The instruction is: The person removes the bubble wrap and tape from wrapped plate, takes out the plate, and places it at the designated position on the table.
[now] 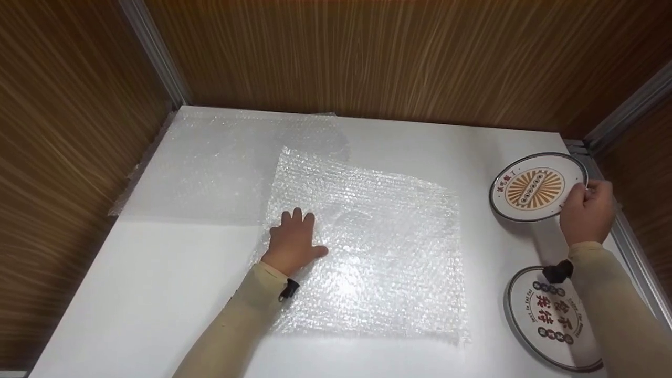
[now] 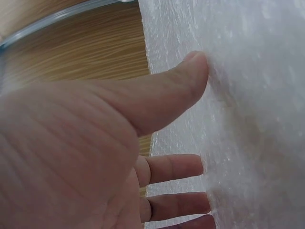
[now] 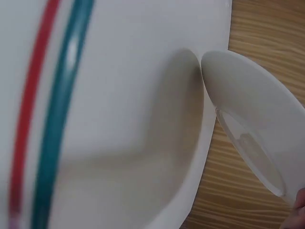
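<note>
My left hand (image 1: 292, 244) rests on a sheet of bubble wrap (image 1: 388, 247) near its left side, fingers spread and thumb out to the right. In the left wrist view, the thumb and fingertips (image 2: 183, 167) meet the bubble wrap (image 2: 257, 119). At the far right, my right hand (image 1: 588, 212) pinches the rim of a white plate (image 1: 499, 197) with a dark edge and an orange sunburst print. That plate (image 3: 257, 90) is tilted in the right wrist view, showing its pale underside and foot ring, its edge right at the tabletop. A few fingertips (image 3: 301, 198) show at the lower right corner.
A second printed plate (image 1: 525, 315) lies near the front right, partly covered by my right forearm. More bubble wrap (image 1: 210, 173) is spread at the back left, hanging over the table's left edge. Wood-grain panels (image 1: 367, 58) surround the white table (image 1: 157, 273). Red and teal bands (image 3: 57, 129) cross the right wrist view.
</note>
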Demonstrator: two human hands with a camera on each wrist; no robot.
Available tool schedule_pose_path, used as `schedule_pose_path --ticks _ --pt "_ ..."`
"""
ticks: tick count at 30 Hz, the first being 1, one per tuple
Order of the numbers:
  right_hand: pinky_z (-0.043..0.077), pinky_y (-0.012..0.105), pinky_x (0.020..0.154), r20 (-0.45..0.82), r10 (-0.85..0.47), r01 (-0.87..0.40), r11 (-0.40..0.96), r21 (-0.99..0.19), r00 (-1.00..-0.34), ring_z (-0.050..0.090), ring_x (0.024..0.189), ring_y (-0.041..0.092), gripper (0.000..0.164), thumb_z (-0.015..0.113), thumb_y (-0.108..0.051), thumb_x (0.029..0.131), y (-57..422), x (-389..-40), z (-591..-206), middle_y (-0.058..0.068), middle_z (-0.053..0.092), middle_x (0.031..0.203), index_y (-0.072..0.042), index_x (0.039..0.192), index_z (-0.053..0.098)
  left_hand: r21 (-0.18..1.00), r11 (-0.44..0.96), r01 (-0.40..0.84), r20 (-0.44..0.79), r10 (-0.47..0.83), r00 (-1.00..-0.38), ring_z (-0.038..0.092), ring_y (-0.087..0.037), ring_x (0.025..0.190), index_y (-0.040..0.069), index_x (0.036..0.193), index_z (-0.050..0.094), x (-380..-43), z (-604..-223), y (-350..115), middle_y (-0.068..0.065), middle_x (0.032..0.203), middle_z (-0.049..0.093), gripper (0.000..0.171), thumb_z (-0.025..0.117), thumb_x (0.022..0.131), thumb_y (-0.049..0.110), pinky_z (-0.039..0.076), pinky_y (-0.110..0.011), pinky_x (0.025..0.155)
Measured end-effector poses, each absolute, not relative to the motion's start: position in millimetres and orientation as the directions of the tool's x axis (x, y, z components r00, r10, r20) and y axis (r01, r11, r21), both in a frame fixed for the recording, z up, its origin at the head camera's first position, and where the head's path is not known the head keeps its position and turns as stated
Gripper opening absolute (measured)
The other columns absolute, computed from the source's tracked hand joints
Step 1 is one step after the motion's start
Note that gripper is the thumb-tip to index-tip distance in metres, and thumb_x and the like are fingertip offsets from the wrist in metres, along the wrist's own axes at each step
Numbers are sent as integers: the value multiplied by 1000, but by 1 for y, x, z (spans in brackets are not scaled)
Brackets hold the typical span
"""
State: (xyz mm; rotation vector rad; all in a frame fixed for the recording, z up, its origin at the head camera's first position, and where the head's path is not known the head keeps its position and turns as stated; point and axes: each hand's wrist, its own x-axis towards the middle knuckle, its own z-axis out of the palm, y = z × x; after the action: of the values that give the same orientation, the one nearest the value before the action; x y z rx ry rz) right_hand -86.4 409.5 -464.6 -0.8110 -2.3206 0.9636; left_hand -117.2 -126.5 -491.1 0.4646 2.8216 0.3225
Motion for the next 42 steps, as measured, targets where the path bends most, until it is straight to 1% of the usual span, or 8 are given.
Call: schedule_pose_path --ticks 12,19,21,26,30,35,38,42 --pt "39 21 54 76 709 453 525 -721 -701 52 63 2 46 44 -38 105 422 -108 -471 -10 56 80 -8 136 56 256 921 294 -214 350 -912 48 -43 123 -2 146 50 -116 -487 -126 -26 141 48 85 79 87 52 55 -58 85" --pt "44 26 65 -105 660 565 536 -627 -744 54 82 13 58 41 -37 103 434 -113 -475 8 63 104 6 140 55 271 916 297 -219 359 -907 48 -43 124 -3 146 49 -114 -488 -126 -27 142 48 86 79 87 52 55 -57 84" --pt "45 26 65 -164 634 579 531 -619 -756 55 81 12 58 42 -36 103 437 -113 -476 6 66 99 9 138 55 270 915 301 -213 361 -908 48 -42 123 -3 145 50 -113 -488 -126 -27 140 49 86 80 86 52 56 -56 83" --pt "51 22 59 -348 541 621 480 -620 -766 59 63 2 46 49 -32 102 443 -117 -483 -11 63 67 8 124 60 271 913 304 -196 362 -911 49 -42 121 -3 143 51 -111 -486 -125 -27 137 50 85 82 84 51 56 -55 80" --pt "55 20 64 -487 447 653 387 -651 -750 64 64 1 37 50 -28 104 444 -118 -488 -10 65 67 5 118 58 268 913 306 -191 362 -912 48 -42 121 -3 143 51 -110 -485 -125 -27 138 50 85 81 85 51 56 -55 80" --pt "56 21 61 -554 379 670 358 -651 -741 69 63 5 29 48 -26 104 443 -118 -491 -7 70 66 1 106 58 261 916 304 -204 360 -910 48 -42 123 -3 145 50 -110 -484 -125 -27 140 49 86 80 85 51 56 -55 82" --pt "56 22 60 -545 382 665 415 -621 -746 69 62 6 35 48 -29 103 443 -119 -492 -6 69 65 4 107 58 266 914 307 -200 363 -910 48 -42 123 -3 144 50 -110 -485 -125 -27 139 49 86 80 85 52 56 -55 81" --pt "53 26 67 -534 388 656 522 -545 -752 64 70 13 54 47 -40 102 443 -118 -487 -3 67 71 11 119 53 275 911 307 -212 369 -905 47 -43 125 -3 147 49 -112 -488 -125 -28 143 47 87 79 87 52 55 -58 84"
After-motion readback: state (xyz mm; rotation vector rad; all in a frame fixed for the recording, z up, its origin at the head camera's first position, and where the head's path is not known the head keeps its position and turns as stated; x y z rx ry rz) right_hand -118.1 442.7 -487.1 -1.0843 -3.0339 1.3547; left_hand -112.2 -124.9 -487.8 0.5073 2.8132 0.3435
